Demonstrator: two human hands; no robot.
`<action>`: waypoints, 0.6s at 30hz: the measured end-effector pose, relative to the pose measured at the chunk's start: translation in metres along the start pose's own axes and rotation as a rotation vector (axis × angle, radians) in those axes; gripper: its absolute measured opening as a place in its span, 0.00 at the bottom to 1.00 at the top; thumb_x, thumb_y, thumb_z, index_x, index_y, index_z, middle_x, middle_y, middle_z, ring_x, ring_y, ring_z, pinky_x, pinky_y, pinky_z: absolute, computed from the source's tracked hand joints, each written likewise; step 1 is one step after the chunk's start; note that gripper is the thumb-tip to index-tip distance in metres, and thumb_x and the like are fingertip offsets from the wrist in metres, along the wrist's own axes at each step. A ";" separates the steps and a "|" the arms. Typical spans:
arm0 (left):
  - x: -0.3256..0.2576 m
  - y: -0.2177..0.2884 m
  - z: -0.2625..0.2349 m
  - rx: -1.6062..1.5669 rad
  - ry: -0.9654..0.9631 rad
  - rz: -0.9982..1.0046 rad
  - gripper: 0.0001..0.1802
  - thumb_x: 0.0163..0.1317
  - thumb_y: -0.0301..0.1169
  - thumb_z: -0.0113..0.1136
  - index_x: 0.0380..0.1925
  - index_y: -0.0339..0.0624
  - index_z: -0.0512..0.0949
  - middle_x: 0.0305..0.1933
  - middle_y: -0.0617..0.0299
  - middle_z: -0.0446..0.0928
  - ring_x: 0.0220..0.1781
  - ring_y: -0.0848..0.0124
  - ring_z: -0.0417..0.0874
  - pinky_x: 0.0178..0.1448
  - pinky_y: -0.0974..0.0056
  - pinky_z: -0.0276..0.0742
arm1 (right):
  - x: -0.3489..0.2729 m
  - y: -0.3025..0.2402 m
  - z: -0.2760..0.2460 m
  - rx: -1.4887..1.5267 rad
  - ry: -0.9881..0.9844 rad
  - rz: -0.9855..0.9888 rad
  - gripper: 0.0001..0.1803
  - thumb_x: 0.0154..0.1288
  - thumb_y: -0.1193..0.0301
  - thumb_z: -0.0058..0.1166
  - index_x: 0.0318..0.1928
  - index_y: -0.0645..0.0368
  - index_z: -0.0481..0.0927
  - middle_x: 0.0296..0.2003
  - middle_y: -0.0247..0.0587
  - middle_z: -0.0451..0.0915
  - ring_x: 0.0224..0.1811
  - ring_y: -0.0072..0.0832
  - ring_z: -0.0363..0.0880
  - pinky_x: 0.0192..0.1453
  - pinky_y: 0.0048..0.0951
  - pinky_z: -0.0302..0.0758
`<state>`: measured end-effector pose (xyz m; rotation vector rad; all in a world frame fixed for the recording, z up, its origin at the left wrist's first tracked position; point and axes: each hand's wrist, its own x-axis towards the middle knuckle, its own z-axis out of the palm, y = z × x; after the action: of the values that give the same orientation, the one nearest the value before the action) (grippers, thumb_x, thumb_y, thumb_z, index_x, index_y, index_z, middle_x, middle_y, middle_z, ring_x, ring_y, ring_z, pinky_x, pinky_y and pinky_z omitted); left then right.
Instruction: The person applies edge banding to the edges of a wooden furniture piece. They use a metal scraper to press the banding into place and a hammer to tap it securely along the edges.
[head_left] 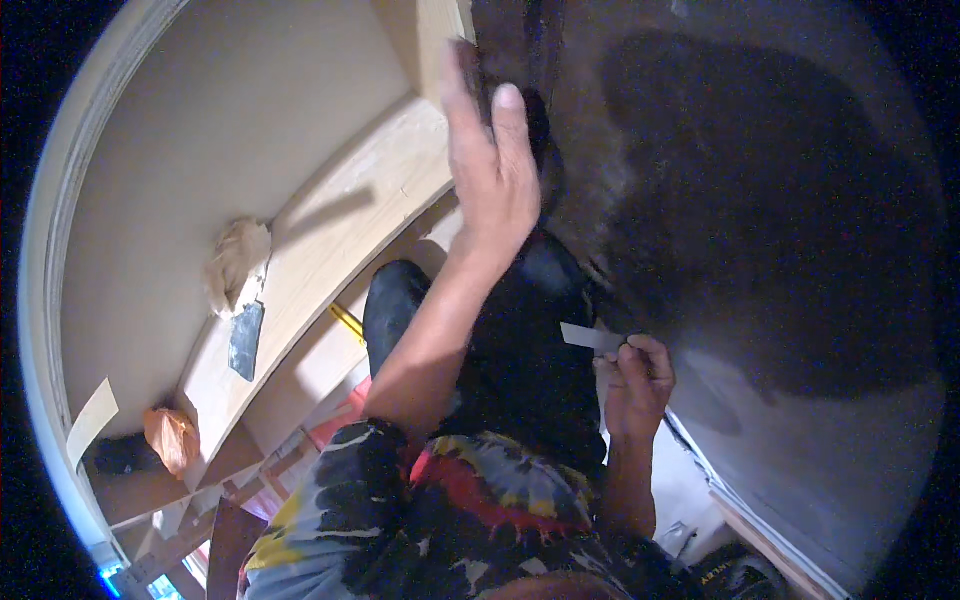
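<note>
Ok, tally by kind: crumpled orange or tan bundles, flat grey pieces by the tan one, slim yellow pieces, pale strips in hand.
Crumpled orange bundle and crumpled tan bundle: 2
Flat grey piece: 1
Slim yellow piece: 1
Flat pale strip in the right hand: 1
Total: 5

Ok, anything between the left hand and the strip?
Nothing visible blocks the way. The right hand pinches one end of the strip; its free end points left. Trousers show between it and the left hand, seemingly beneath.
</note>
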<state>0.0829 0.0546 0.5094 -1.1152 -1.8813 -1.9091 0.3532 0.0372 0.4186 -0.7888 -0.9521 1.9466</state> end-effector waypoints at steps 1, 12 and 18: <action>0.009 0.003 0.001 0.047 0.046 0.038 0.37 0.79 0.38 0.42 0.77 0.25 0.46 0.81 0.32 0.45 0.84 0.43 0.46 0.84 0.51 0.41 | 0.000 0.000 -0.001 -0.004 -0.003 -0.005 0.09 0.69 0.80 0.60 0.48 0.62 0.80 0.38 0.38 0.82 0.38 0.28 0.85 0.46 0.35 0.87; -0.010 -0.014 0.005 -0.084 0.048 -0.045 0.37 0.81 0.40 0.43 0.78 0.31 0.43 0.81 0.38 0.50 0.83 0.53 0.53 0.84 0.55 0.46 | -0.004 0.016 -0.004 -0.059 0.006 0.020 0.08 0.71 0.78 0.59 0.49 0.60 0.81 0.36 0.39 0.82 0.36 0.28 0.84 0.46 0.37 0.87; -0.015 0.007 -0.007 -0.369 0.144 -0.209 0.39 0.80 0.36 0.44 0.79 0.36 0.37 0.82 0.37 0.48 0.82 0.54 0.54 0.82 0.55 0.50 | -0.004 0.015 -0.009 -0.043 0.018 0.014 0.09 0.71 0.77 0.60 0.50 0.61 0.81 0.35 0.41 0.84 0.38 0.29 0.85 0.47 0.37 0.87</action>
<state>0.0955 0.0421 0.5056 -0.8668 -1.6678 -2.4556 0.3564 0.0313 0.4021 -0.8386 -0.9827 1.9334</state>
